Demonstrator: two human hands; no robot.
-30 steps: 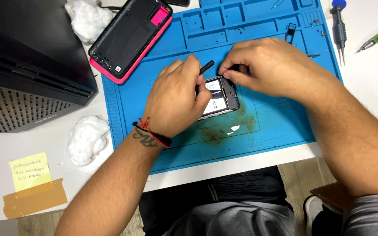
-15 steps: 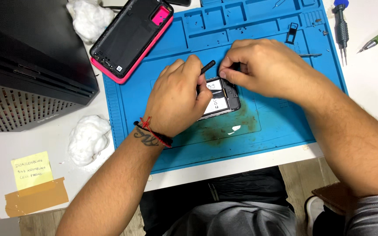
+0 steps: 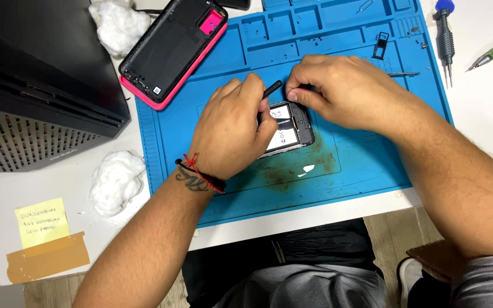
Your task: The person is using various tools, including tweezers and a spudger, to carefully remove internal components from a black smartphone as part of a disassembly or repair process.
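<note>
The left hand (image 3: 232,128) has its grip closed on a black pry tool (image 3: 271,89) pointing to 2 o'clock; the right hand (image 3: 338,91) pinches the opened phone (image 3: 289,128) at its 12 o'clock edge.

Matt blue rubbery mat (image 3: 360,154)

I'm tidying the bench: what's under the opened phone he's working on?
The blue silicone repair mat, brown-stained beside the opened black phone. The left hand covers much of the phone, hiding the mat there.
</note>
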